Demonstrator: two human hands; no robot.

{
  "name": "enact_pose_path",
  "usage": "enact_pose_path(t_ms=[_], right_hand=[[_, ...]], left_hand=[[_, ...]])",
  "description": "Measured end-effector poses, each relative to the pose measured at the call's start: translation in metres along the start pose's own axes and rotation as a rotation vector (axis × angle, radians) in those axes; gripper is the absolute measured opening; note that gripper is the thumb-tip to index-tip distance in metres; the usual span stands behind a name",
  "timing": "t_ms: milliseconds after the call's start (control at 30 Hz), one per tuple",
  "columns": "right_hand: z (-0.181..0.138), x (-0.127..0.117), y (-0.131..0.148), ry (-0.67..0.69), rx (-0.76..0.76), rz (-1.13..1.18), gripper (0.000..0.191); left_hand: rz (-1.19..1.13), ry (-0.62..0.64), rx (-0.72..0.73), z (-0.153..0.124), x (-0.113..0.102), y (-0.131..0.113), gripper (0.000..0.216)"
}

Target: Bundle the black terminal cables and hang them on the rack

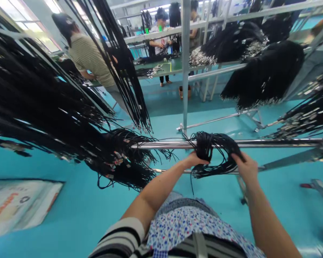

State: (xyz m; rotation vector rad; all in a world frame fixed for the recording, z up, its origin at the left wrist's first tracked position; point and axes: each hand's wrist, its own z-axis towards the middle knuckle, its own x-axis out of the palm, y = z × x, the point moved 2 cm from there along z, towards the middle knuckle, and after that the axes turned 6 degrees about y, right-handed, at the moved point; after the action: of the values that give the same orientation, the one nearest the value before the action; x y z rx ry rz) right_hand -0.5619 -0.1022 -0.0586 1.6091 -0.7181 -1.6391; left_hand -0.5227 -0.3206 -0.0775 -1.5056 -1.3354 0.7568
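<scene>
A looped bundle of thin black cables [226, 143] hangs over a shiny metal rail [271, 143] in front of me. My left hand [197, 159] is closed around the bundle's left side, just below the rail, with its fingers partly hidden behind the strands. On the right side of the loop, my right hand [246, 166] grips the cables between thumb and fingers. One loose strand dangles below the left hand. To the left, a thick mass of black cables [123, 168] with small connectors hangs near the end of the rail.
More black cables [37, 96] hang at the left, and others [266, 75] on racks at the back right. A metal post [186, 71] stands ahead. A co-worker in a striped top [88, 53] stands at the back left. A printed white sack [18, 208] lies on the floor.
</scene>
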Motion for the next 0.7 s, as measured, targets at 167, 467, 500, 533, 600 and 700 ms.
enact_pose_path(t_ms=[167, 467, 500, 533, 600, 700], right_hand=[[0.004, -0.012, -0.011, -0.156, 0.14, 0.116, 0.036], [0.004, -0.045, -0.096, 0.106, 0.148, 0.123, 0.034], [0.004, -0.052, -0.108, 0.031, 0.163, 0.048, 0.033], [0.004, -0.059, -0.119, -0.049, 0.183, -0.025, 0.033], [0.004, -0.068, -0.132, -0.23, 0.221, -0.14, 0.035], [0.008, -0.069, -0.134, -0.257, 0.223, -0.182, 0.031]], left_hand=[[0.014, 0.061, 0.01, -0.014, -0.008, -0.009, 0.043], [-0.017, 0.327, -0.071, -0.024, -0.007, -0.019, 0.041], [-0.032, 0.323, -0.067, -0.026, -0.008, -0.019, 0.041], [-0.05, 0.315, -0.064, -0.027, -0.008, -0.019, 0.041], [-0.08, 0.295, -0.057, -0.027, -0.007, -0.018, 0.041], [-0.076, 0.243, -0.046, -0.025, -0.005, -0.016, 0.04]])
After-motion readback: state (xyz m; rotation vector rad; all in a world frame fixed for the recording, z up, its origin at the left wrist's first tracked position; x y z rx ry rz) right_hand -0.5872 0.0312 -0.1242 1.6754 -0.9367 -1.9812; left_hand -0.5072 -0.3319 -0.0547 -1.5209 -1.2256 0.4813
